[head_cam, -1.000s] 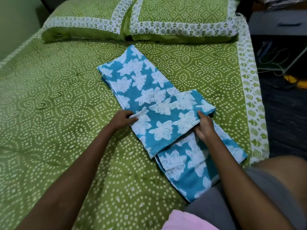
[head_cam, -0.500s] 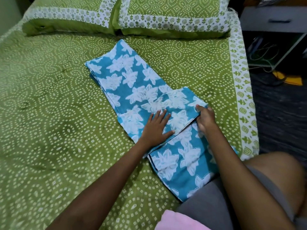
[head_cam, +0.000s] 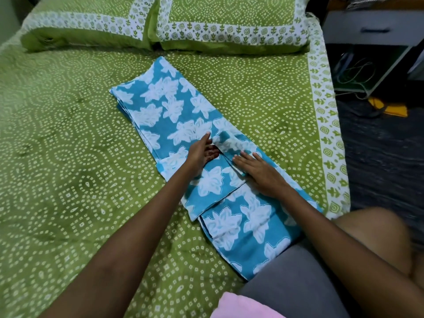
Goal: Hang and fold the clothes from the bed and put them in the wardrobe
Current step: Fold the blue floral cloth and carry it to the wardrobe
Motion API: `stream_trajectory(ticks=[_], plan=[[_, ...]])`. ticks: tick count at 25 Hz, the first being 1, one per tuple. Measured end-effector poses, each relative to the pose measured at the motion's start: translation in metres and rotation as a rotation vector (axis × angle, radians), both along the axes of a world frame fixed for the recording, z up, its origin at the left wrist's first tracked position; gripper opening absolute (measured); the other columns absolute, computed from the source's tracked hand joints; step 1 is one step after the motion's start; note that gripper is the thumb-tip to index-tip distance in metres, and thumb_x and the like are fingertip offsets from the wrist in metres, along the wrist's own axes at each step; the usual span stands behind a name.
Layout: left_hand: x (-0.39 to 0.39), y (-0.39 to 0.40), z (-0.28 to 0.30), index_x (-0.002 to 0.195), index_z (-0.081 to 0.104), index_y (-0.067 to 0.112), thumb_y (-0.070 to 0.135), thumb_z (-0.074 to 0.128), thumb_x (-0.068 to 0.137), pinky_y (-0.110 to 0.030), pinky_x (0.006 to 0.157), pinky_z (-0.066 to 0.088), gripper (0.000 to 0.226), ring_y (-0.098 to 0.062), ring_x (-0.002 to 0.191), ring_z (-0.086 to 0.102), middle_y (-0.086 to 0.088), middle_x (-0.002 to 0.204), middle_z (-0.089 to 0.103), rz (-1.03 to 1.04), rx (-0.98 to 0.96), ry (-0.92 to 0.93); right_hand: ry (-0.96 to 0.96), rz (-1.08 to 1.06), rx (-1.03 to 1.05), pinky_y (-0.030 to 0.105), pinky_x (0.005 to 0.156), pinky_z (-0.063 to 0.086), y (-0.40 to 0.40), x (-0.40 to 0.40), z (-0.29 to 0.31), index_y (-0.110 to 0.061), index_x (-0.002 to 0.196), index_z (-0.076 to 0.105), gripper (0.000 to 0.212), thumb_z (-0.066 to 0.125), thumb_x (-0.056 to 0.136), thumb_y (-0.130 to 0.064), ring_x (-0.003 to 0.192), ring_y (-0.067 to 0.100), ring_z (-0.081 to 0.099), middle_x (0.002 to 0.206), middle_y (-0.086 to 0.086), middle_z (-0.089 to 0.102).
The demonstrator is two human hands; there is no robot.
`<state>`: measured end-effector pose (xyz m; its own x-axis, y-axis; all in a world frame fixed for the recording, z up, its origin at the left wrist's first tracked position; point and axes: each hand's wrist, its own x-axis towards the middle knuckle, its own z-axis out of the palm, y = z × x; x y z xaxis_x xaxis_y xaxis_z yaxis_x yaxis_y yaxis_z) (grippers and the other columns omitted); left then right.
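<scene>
A blue cloth with white flowers [head_cam: 174, 111] lies in a long strip across the green bedspread [head_cam: 68, 157]. Its near part is folded back on itself into a flap [head_cam: 211, 187]. My left hand [head_cam: 202, 153] stands on its edge in the middle of the strip, thumb up and fingers against the blurred far edge of the fold. Just to the right, my right hand [head_cam: 259, 173] lies flat with straight fingers and presses the folded layers down. The strip's near end runs under my grey-clad leg [head_cam: 293, 278].
Two green pillows [head_cam: 206, 21] lie at the head of the bed. A pink cloth [head_cam: 238, 306] shows at the bottom edge. Right of the bed are dark floor, a grey drawer unit [head_cam: 371, 28], loose cables [head_cam: 353, 74] and a yellow item [head_cam: 390, 109].
My left hand slid from flat on the flap to its far edge. My right hand let go of the flap's corner and now lies flat on the cloth.
</scene>
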<state>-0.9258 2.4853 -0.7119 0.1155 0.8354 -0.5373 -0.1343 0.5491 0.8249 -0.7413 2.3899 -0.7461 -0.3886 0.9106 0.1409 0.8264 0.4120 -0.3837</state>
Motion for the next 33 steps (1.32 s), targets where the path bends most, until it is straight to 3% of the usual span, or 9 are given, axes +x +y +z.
stream_trajectory(ticks=[5,8,10,13,19,24,26,29,33], plan=[[0.023,0.02,0.0,0.088,0.063,0.011,0.038,0.068,0.083,-0.034,0.072,0.047,0.028,-0.016,0.073,0.055,-0.006,0.083,0.063,-0.167,0.333,0.535,0.108,-0.351,0.215,0.041,0.084,0.052,-0.007,-0.005,-0.004,0.003,0.121,0.058,0.057,0.07,0.066,0.003,0.102,0.037,0.059,0.114,0.021,0.06],[0.034,0.036,0.001,0.069,0.056,0.013,0.036,0.071,0.079,-0.029,0.062,0.037,0.029,-0.017,0.066,0.051,-0.002,0.067,0.055,-0.246,0.401,0.733,0.096,-0.385,0.264,0.034,0.064,0.051,-0.007,-0.003,0.0,-0.001,0.105,0.067,0.046,0.073,0.06,0.009,0.079,0.033,0.06,0.095,0.018,0.061],[0.04,0.043,-0.002,0.078,0.061,0.013,0.032,0.069,0.081,-0.031,0.071,0.044,0.021,-0.02,0.078,0.058,-0.005,0.08,0.064,-0.251,0.424,0.773,0.094,-0.385,0.246,0.03,0.06,0.047,-0.008,-0.003,0.002,-0.004,0.1,0.069,0.042,0.075,0.061,0.01,0.075,0.031,0.06,0.092,0.017,0.062],[0.051,0.046,-0.007,0.102,0.062,0.005,0.018,0.065,0.086,-0.029,0.082,0.046,0.021,-0.025,0.1,0.061,-0.013,0.106,0.066,-0.255,0.492,0.678,0.1,-0.408,0.224,0.028,0.057,0.043,-0.007,-0.003,0.004,-0.005,0.1,0.07,0.046,0.075,0.059,0.015,0.073,0.031,0.059,0.091,0.017,0.061],[0.059,0.044,-0.017,0.112,0.055,0.0,0.013,0.053,0.094,-0.025,0.077,0.038,0.022,-0.026,0.102,0.057,-0.017,0.109,0.063,-0.399,0.766,0.727,-0.06,-0.357,0.205,0.032,0.061,0.043,-0.005,0.003,0.002,-0.015,0.1,0.072,0.044,0.077,0.06,0.005,0.073,0.031,0.055,0.083,0.011,0.057],[0.052,0.036,-0.015,0.113,0.057,0.001,0.003,0.05,0.085,-0.031,0.083,0.036,0.028,-0.029,0.1,0.052,-0.018,0.108,0.058,-0.329,1.115,1.089,0.119,-0.51,0.175,0.043,0.079,0.049,-0.006,-0.003,0.019,-0.009,0.087,0.074,0.026,0.054,0.071,-0.013,0.087,0.031,0.056,0.092,0.01,0.059],[0.055,0.019,-0.01,0.115,0.058,0.0,-0.003,0.042,0.076,-0.028,0.087,0.038,0.043,-0.024,0.104,0.052,-0.017,0.111,0.06,-0.368,1.243,0.896,0.134,-0.538,0.169,0.042,0.101,0.039,-0.004,-0.018,0.024,-0.003,0.116,0.063,0.039,0.046,0.083,-0.013,0.117,0.033,0.051,0.124,0.017,0.057],[0.049,-0.009,-0.031,0.138,0.043,0.008,0.011,0.033,0.091,-0.02,0.106,0.025,0.048,-0.016,0.129,0.042,-0.011,0.14,0.048,-0.673,1.074,0.723,-0.073,-0.415,-0.208,0.034,0.116,-0.006,-0.001,-0.042,0.01,-0.001,0.149,0.007,0.06,0.029,0.101,-0.03,0.146,0.024,-0.001,0.157,0.014,0.003],[0.034,0.0,-0.058,0.15,0.013,0.023,0.04,0.016,0.099,-0.032,0.116,-0.004,0.053,-0.016,0.146,0.002,0.002,0.158,0.007,-0.856,1.056,1.284,-0.248,-0.54,-0.35,0.033,0.114,-0.014,-0.005,-0.046,-0.008,-0.003,0.148,-0.01,0.077,0.019,0.098,-0.054,0.145,0.022,-0.015,0.156,0.013,-0.014]])
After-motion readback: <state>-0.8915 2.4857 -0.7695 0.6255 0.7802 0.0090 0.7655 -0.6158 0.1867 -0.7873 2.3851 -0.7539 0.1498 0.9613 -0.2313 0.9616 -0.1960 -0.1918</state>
